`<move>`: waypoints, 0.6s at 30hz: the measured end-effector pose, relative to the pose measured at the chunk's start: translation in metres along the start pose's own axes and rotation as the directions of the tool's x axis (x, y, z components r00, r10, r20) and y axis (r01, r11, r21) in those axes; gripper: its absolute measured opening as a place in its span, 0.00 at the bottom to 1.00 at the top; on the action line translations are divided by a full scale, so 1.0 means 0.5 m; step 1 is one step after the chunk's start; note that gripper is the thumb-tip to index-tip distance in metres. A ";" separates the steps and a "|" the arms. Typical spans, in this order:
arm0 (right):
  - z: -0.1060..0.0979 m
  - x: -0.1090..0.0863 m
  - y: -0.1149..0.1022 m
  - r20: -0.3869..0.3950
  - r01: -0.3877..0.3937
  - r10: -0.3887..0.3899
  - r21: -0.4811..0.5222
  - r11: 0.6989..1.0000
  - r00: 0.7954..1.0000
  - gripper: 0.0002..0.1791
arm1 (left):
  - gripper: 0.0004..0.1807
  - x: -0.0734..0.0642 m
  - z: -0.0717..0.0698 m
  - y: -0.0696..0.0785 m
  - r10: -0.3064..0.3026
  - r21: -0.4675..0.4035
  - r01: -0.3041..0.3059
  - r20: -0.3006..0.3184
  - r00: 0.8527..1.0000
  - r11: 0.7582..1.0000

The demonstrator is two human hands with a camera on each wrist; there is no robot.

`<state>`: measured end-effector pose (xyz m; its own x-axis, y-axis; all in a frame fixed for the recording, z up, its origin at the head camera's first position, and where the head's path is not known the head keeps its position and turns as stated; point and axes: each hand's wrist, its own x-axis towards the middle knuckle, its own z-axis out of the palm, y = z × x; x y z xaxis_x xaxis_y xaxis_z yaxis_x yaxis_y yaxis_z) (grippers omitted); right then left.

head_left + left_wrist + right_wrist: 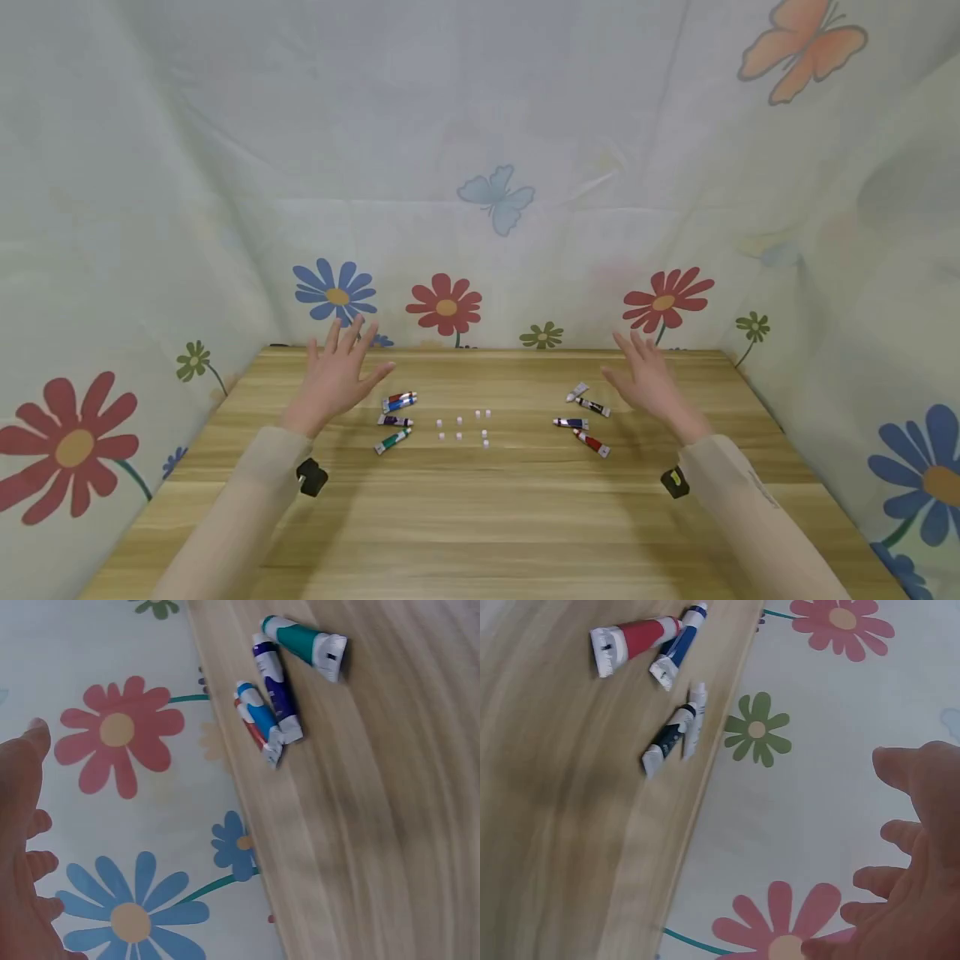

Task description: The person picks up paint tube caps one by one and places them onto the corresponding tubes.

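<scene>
Loc: screened-off work nook, bldg type unclear | flwr/bttrfly-print cloth [375, 125] L, R & back | wood-grain tbl [480, 525]

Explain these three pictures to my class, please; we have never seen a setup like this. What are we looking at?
There is no robot here, only a person's two bare hands. The wide picture comes from a camera on the head, looking forward and down. The two closer pictures come from cameras on the left and right wrists.

On the wooden table lie eight tubes in two groups. The left tubes are red, blue, purple and green; the right tubes are red, blue, dark and white. Between the groups lie small white pieces. Behind hangs a flowered cloth.

The left hand and right hand have their fingers spread and hold nothing.
</scene>
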<state>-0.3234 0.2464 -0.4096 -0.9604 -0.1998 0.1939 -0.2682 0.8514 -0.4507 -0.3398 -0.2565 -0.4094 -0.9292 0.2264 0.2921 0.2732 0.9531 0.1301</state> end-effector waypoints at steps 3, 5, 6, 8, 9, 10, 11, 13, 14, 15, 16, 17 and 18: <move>0.008 -0.011 0.014 0.029 0.010 -0.011 0.048 0.999 1.000 0.42 | 0.47 -0.009 0.011 -0.002 0.013 0.001 -0.013 0.011 1.000 1.000; 0.018 -0.016 0.022 0.042 0.012 -0.015 0.066 0.998 0.999 0.41 | 0.47 -0.018 0.022 -0.005 0.020 0.010 -0.020 0.027 0.999 1.000; 0.023 -0.019 0.025 0.046 0.013 -0.016 0.071 0.997 0.999 0.41 | 0.47 -0.023 0.027 -0.005 0.026 0.011 -0.026 0.036 0.999 1.000; 0.034 -0.026 0.032 0.055 0.005 -0.009 0.079 0.997 0.998 0.40 | 0.46 -0.031 0.040 -0.005 0.044 0.017 -0.045 0.050 0.998 0.999; 0.039 -0.029 0.035 0.061 0.000 -0.005 0.079 0.997 0.998 0.39 | 0.46 -0.036 0.045 -0.004 0.055 0.007 -0.055 0.056 0.997 0.998; 0.044 -0.033 0.037 0.073 -0.009 0.003 0.082 0.997 0.997 0.38 | 0.46 -0.041 0.051 -0.003 0.068 0.003 -0.068 0.061 0.996 0.998; 0.049 -0.037 0.039 0.083 -0.010 0.003 0.083 0.996 0.997 0.38 | 0.46 -0.046 0.057 -0.002 0.081 -0.004 -0.081 0.063 0.995 0.997; 0.057 -0.045 0.041 0.106 -0.008 -0.001 0.084 0.996 0.994 0.36 | 0.46 -0.055 0.067 -0.001 0.110 -0.013 -0.109 0.065 0.992 0.994; 0.061 -0.049 0.042 0.116 -0.001 -0.008 0.080 0.997 0.993 0.35 | 0.46 -0.059 0.071 -0.001 0.124 -0.022 -0.123 0.066 0.990 0.992; 0.064 -0.052 0.041 0.126 0.005 -0.015 0.078 0.997 0.992 0.34 | 0.46 -0.063 0.076 -0.001 0.135 -0.031 -0.133 0.067 0.989 0.991; 0.067 -0.055 0.042 0.136 0.006 -0.017 0.082 0.997 0.991 0.33 | 0.46 -0.067 0.079 -0.001 0.143 -0.038 -0.140 0.070 0.987 0.989; 0.070 -0.058 0.042 0.140 0.009 -0.020 0.083 0.997 0.990 0.33 | 0.46 -0.070 0.082 0.000 0.149 -0.045 -0.146 0.072 0.986 0.988; 0.072 -0.061 0.042 0.149 0.006 -0.019 0.088 0.996 0.989 0.32 | 0.46 -0.072 0.085 0.000 0.152 -0.052 -0.149 0.076 0.985 0.988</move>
<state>-0.3024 0.2526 -0.4564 -0.9557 -0.2856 0.0705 -0.2791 0.8045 -0.5243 -0.3166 -0.2562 -0.4600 -0.8930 0.3835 0.2355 0.4207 0.8972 0.1342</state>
